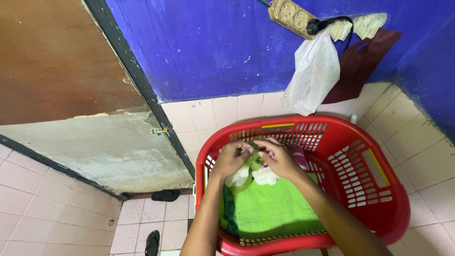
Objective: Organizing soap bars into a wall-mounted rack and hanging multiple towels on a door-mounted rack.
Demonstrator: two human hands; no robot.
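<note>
Over a red laundry basket (379, 189) on the tiled floor, we pinch a small light-green cloth (254, 160) between our left hand (232, 159) and right hand (278, 159), fingers closed on it, just above a bright green towel (272, 208).

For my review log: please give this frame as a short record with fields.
setting: tiled corner, blue wall, door
container: red laundry basket
contents: green towel, white cloth
left hand: grips pale green fabric
right hand: grips the same fabric
wall items: power strip, white plastic bag
floor: black sandals
</note>
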